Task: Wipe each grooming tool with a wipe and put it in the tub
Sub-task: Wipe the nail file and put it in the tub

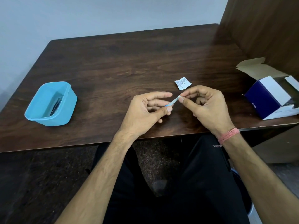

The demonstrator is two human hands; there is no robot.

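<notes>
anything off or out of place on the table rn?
Only minor litter: a torn white wipe sachet lies loose on the table, beyond the right hand. The blue-and-white box at the right edge stands open, flap up. The blue tub sits upright. Nothing spilled or damaged.

Soft, even indoor light falls from above and slightly ahead, bright enough to show the grain of the dark wooden table (113, 62) and leaving a pale sheen across its far right part. Shadows are faint: a soft one lies under the hands, and the floor and lap below the table edge sit in dimness. The wide-angle lens bends the table edges and stretches the forearms toward the lower corners, and fine detail is slightly soft, with print on the small wrapper (182, 82) unreadable.
</notes>
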